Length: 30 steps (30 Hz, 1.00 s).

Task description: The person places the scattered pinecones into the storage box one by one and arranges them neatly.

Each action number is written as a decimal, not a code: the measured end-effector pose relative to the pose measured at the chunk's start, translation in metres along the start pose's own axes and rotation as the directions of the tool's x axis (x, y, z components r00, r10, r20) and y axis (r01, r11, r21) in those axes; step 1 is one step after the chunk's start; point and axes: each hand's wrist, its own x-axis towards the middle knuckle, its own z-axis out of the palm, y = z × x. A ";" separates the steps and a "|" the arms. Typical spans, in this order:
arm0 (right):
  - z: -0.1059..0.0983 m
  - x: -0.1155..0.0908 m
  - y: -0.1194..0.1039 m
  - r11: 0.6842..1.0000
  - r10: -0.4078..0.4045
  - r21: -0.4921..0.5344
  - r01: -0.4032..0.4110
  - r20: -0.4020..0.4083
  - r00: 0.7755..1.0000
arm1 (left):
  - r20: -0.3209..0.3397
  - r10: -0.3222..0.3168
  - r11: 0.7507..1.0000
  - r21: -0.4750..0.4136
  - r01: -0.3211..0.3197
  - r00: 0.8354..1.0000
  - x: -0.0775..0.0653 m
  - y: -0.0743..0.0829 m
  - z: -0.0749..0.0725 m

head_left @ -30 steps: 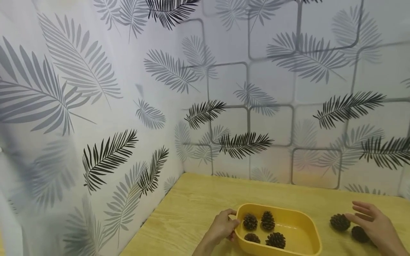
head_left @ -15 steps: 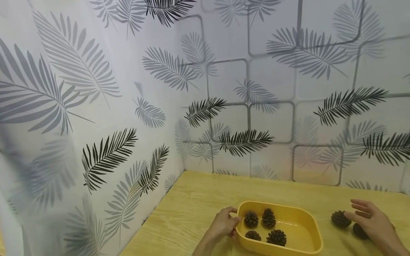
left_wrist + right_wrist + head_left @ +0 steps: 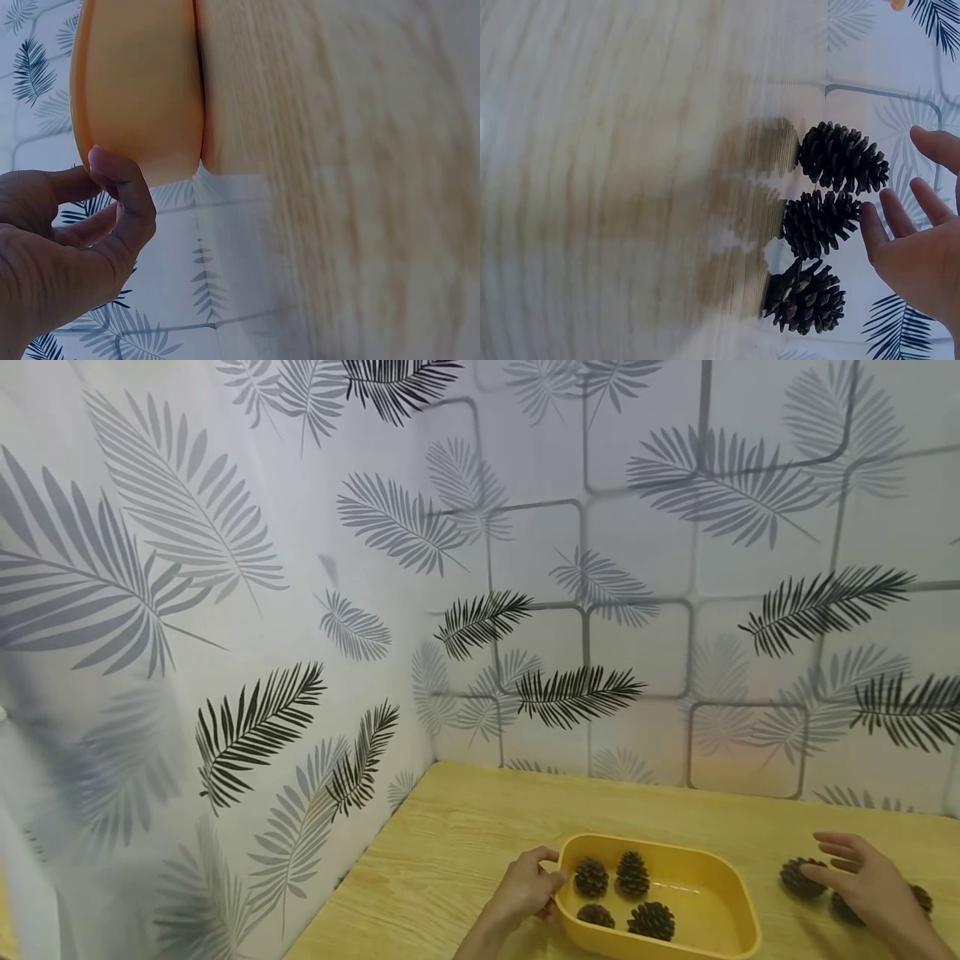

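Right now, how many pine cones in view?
7. In the yellow container: back-left cone, back-right cone, front-left cone, front-right cone. On the table, by the right hand: left cone, middle cone, right cone. More could be hidden behind the container's near side.

Leaf-print sheeting (image 3: 480, 564): soft, even light; prints blurring at lower left of the head view.
Yellow tray (image 3: 708, 914): I catch small glints on its floor.
Worktop (image 3: 607, 172): grain smeared in both wrist views, which look bluish, rather dim.
Pinecones (image 3: 820, 225): nearly black in the right wrist view, hazy shadows left of them.
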 end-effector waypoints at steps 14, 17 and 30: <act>0.004 0.014 0.003 0.997 0.019 -0.071 -0.015 0.053 0.998 | -0.001 0.000 1.000 -0.014 0.000 1.000 -0.001 0.000 -0.001; 0.006 0.015 0.004 0.996 0.029 -0.082 -0.024 0.057 0.998 | 0.000 -0.001 1.000 -0.015 0.001 1.000 -0.001 0.000 -0.002; 0.009 0.019 0.004 0.989 0.014 -0.148 -0.004 0.062 0.998 | 0.006 -0.003 1.000 -0.018 0.003 1.000 0.002 -0.003 -0.003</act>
